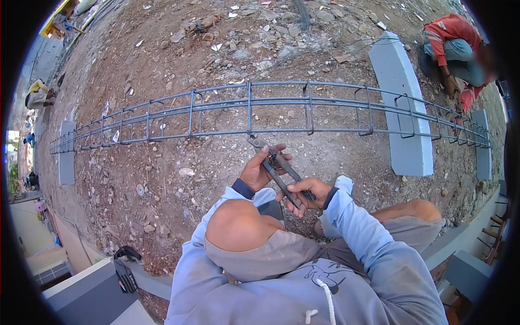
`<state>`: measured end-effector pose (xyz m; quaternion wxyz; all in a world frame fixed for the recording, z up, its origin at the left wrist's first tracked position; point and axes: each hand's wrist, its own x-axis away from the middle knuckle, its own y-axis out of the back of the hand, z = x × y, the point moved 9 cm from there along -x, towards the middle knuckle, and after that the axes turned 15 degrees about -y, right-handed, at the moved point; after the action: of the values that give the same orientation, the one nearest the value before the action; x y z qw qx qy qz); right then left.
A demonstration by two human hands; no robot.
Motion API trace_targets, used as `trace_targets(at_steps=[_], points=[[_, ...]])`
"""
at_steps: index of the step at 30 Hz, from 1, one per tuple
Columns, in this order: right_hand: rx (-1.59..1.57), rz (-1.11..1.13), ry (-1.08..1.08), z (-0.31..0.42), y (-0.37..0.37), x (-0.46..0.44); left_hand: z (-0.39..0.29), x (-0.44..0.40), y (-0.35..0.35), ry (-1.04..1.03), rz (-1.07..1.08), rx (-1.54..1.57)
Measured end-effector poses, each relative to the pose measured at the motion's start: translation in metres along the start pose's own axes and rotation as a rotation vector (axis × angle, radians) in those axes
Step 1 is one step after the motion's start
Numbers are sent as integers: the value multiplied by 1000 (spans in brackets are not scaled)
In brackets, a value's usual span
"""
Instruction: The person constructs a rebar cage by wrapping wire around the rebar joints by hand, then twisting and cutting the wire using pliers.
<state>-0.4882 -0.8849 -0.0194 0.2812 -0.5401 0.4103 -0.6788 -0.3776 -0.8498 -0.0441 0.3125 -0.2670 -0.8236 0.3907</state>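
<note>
A long rebar cage [249, 111] of parallel bars and square stirrups runs across the view in front of me. Long-handled pincers [283, 181] point away from me, their head touching or right beside the cage's near bar at a stirrup. My left hand [265, 167] is closed round the pincers near the pivot. Lower down, my right hand [310, 195] grips the handle ends. The handles stand slightly apart. Whether wire lies in the jaws is too small to tell.
Grey blocks [401, 108] lie under the cage at right and at both ends. A person in red [452, 38] crouches at the cage's right part. Another person [39, 93] is at far left. A black bag [126, 277] lies lower left. Stones litter the ground.
</note>
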Motion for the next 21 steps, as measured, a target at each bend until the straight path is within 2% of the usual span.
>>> trace_targets(at_steps=[3, 5, 6, 8, 10, 11, 14, 17, 21], points=[[-32, -18, 43, -7, 4, -20, 1, -6, 3, 15, -34, 63], [121, -356, 32, -7, 24, -18, 6, -6, 16, 19, -27, 128], [203, -525, 36, -2, 29, -13, 3, -5, 20, 11, -99, 51], [623, -1013, 228, 24, 24, 14, 0, 0, 24, -6, -237, -93], [1106, -1466, 453, 40, -17, 41, 1, -1, 27, -7, -316, -154], [1144, -1523, 507, 36, -18, 36, 0, -1, 28, -8, -354, -186], [1125, -1707, 460, 31, -13, 23, -1, -1, 29, 4, -449, -250], [944, -1570, 275, 33, 8, 4, -1, -1, 38, 15, -456, -354], [854, -1534, 379, 36, 25, -6, -10, 2, 36, 19, -424, -417]])
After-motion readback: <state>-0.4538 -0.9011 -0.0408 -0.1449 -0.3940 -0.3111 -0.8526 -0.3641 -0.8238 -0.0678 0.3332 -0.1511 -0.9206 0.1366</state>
